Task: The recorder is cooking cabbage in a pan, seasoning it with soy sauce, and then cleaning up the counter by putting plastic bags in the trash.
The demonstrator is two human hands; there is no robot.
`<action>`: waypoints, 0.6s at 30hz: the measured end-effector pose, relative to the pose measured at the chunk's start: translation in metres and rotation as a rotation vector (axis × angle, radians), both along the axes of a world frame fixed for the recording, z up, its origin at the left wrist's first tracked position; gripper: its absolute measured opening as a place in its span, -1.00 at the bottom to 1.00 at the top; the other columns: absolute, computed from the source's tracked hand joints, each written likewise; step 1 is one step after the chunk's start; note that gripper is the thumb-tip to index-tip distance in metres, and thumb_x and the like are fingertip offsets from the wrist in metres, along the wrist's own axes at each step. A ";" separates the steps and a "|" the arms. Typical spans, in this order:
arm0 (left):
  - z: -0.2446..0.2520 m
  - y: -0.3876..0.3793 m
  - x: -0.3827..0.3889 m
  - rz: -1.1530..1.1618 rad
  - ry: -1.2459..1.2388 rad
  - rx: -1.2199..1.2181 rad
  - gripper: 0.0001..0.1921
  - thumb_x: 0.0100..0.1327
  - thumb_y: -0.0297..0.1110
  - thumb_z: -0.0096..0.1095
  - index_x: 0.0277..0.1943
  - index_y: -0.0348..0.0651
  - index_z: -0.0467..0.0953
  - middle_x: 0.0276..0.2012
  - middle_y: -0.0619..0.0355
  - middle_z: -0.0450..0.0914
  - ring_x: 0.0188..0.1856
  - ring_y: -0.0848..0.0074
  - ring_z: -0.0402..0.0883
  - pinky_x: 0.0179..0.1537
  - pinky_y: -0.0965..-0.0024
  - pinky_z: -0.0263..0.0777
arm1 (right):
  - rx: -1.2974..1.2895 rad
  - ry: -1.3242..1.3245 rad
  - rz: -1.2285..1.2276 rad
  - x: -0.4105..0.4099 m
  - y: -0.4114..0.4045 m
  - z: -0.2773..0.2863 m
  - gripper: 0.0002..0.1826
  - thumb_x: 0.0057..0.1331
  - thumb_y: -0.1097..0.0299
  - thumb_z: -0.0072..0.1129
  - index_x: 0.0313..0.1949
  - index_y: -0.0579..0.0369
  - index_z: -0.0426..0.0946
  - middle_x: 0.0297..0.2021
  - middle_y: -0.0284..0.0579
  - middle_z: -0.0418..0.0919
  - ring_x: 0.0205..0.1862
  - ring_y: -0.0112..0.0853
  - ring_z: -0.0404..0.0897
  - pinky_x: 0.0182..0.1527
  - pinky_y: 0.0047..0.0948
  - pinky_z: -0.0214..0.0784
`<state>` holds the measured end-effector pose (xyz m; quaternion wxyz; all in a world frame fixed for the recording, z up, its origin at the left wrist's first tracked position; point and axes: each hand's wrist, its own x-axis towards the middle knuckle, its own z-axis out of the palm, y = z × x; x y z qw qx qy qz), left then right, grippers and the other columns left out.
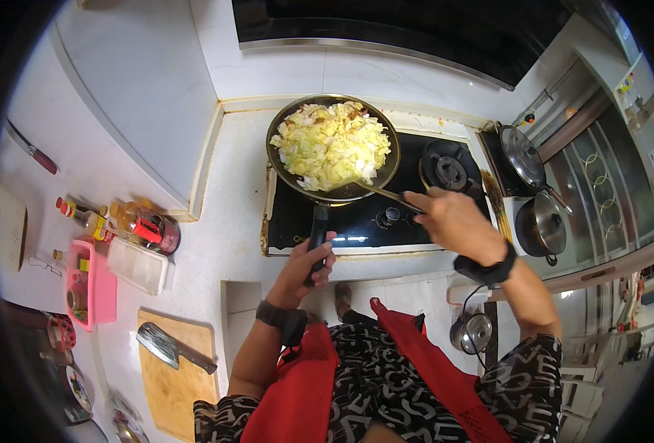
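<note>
A frying pan (394,160) full of chopped cabbage (335,144) rests on the left burner of the black glass gas hob (305,232). Its black handle points toward me, and my left hand (305,268) is closed around it. With my right hand (454,224) I grip a spatula (379,191) by its dark handle; its far end is at the near edge of the cabbage, partly hidden by it. Bits of browned food show among the leaves at the top of the heap.
A cleaver (163,343) lies on a wooden cutting board (177,387) at the lower left. Behind it are a pink basket (103,293), a clear plastic container (139,266) and sauce bottles (86,219). Right of the hob are a bare burner (450,170), a straw brush (496,205) and lidded pots (542,224).
</note>
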<state>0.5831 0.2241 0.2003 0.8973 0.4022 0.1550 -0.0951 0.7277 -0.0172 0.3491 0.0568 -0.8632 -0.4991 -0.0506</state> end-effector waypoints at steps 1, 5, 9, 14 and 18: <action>-0.001 -0.001 -0.001 0.005 0.002 0.000 -0.57 0.40 -0.27 0.15 0.26 -0.12 0.27 -0.44 0.26 0.46 -0.66 0.73 0.23 -0.63 0.59 0.13 | -0.020 -0.041 -0.008 0.002 0.012 -0.015 -0.53 0.20 0.45 0.24 0.14 0.13 0.48 -0.35 0.08 0.53 -0.37 -0.01 0.60 -0.35 -0.12 0.47; -0.002 -0.007 -0.002 0.004 -0.026 -0.001 -0.54 0.40 -0.27 0.16 0.28 -0.13 0.26 -0.44 0.26 0.46 -0.65 0.74 0.23 -0.63 0.59 0.13 | 0.020 -0.133 -0.016 0.012 0.042 -0.049 -0.51 0.21 0.49 0.16 0.17 0.17 0.44 -0.34 0.09 0.52 -0.42 -0.03 0.62 -0.40 -0.16 0.49; 0.003 -0.010 -0.006 0.012 -0.020 0.006 -0.52 0.39 -0.28 0.17 0.29 -0.14 0.24 -0.43 0.25 0.46 -0.64 0.74 0.24 -0.62 0.60 0.14 | 0.037 -0.179 -0.058 0.023 0.060 -0.055 -0.50 0.21 0.51 0.08 0.18 0.20 0.42 -0.32 0.13 0.54 -0.45 -0.04 0.63 -0.40 -0.16 0.50; 0.009 -0.011 -0.001 -0.002 -0.037 0.001 -0.52 0.39 -0.28 0.17 0.29 -0.14 0.25 -0.42 0.26 0.44 -0.63 0.75 0.24 -0.62 0.61 0.15 | -0.034 -0.174 -0.119 0.025 0.055 -0.045 -0.54 0.25 0.47 0.10 0.17 0.18 0.44 -0.31 0.14 0.55 -0.39 -0.02 0.63 -0.35 -0.14 0.50; 0.010 -0.017 -0.002 0.015 -0.020 0.009 -0.52 0.40 -0.27 0.16 0.30 -0.14 0.25 -0.44 0.26 0.46 -0.65 0.75 0.24 -0.64 0.60 0.15 | 0.106 0.112 -0.028 0.018 0.015 -0.001 -0.57 0.26 0.42 0.16 0.13 0.22 0.45 -0.36 0.14 0.58 -0.21 0.05 0.59 -0.20 -0.06 0.45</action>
